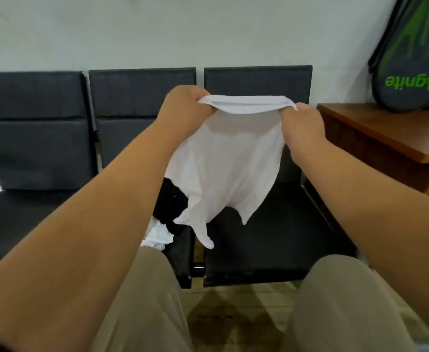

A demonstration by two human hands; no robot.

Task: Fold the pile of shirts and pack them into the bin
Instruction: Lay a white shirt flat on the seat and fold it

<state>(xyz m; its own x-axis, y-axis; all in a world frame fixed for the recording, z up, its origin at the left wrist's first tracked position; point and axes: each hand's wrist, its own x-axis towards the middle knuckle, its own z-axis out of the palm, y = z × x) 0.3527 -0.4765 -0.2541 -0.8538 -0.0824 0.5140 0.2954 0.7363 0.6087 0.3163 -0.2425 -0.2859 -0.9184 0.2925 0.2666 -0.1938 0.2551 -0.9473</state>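
A white shirt hangs in the air in front of me, over the gap between the middle and right seats. My left hand grips its top edge on the left, and my right hand grips the same edge on the right, stretching it taut between them. The lower part dangles loose, its corners hanging just above the seats. Below it, a pile of black and white shirts lies on the middle seat, partly hidden by my left arm. No bin is in view.
Three dark padded chairs stand in a row against a pale wall. A brown wooden table stands at the right with a grey and green racket bag on it. My knees in beige trousers are at the bottom.
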